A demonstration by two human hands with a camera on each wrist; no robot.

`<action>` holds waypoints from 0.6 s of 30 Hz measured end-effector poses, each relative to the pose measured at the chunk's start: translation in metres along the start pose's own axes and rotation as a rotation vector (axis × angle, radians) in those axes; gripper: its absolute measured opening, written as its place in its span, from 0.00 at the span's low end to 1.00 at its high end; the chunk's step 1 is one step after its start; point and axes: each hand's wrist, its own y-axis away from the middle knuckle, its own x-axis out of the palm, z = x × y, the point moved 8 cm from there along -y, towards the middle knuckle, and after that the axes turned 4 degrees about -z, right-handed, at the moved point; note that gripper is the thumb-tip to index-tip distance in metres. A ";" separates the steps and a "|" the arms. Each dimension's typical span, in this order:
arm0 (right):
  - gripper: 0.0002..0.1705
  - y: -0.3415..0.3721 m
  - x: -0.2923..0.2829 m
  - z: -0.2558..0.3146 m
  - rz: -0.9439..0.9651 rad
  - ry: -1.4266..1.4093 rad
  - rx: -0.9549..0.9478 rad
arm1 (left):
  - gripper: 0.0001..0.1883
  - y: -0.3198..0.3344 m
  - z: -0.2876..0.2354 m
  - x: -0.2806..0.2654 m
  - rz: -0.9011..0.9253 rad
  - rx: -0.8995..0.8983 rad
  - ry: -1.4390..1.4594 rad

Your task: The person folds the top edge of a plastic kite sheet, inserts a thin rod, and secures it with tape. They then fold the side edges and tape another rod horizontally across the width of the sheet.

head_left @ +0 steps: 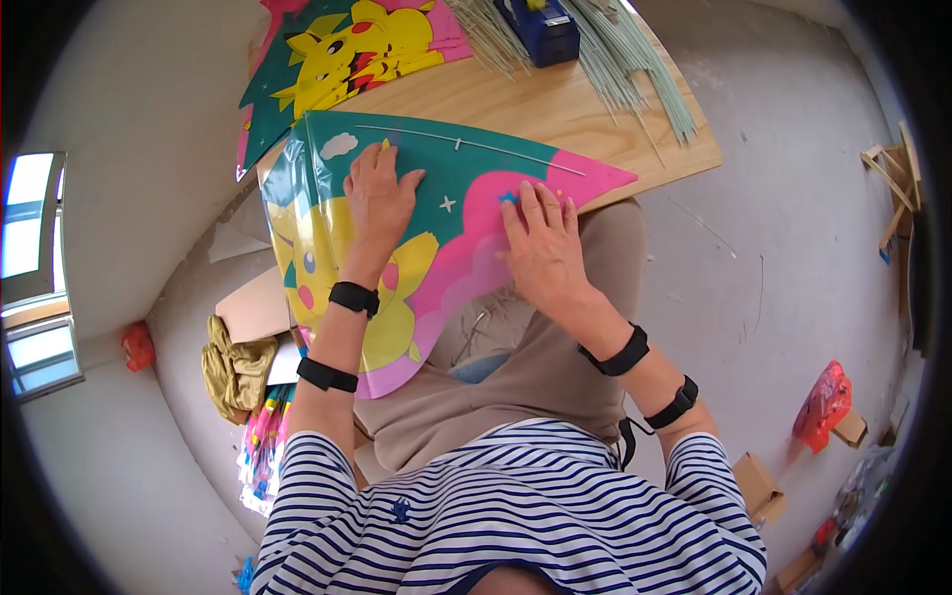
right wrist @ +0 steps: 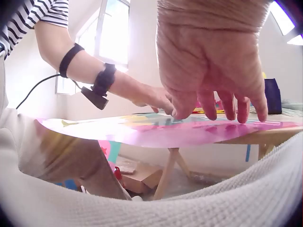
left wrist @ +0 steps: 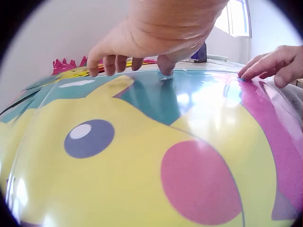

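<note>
A glossy printed plastic sheet, green and pink with a yellow cartoon figure, lies over the table's near edge and hangs toward the person's lap. It looks like a kite sail. Near its far edge runs a thin white rod with a small fitting partway along. My left hand rests on the green part, fingertips down close to the rod and thumb spread. On the pink part my right hand lies with fingers spread, their tips by a blue star. Neither hand grips anything; in the right wrist view the fingertips press the surface.
On the wooden table a second printed sheet lies at far left. A blue tape dispenser stands among bundles of thin pale sticks. Gold cloth is at lower left; a red bag is on the floor at right.
</note>
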 end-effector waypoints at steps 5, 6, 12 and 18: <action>0.35 0.004 0.006 -0.001 0.004 0.095 -0.052 | 0.11 -0.023 -0.032 0.021 0.046 0.006 0.257; 0.34 0.004 0.006 -0.001 0.005 0.102 -0.056 | 0.11 -0.026 -0.041 0.025 0.023 0.012 0.281; 0.30 0.005 0.011 -0.003 0.006 0.193 -0.083 | 0.09 -0.038 -0.053 0.047 0.062 -0.128 0.221; 0.33 0.006 0.009 -0.003 0.054 0.192 -0.079 | 0.11 -0.037 -0.059 0.051 0.077 -0.196 0.183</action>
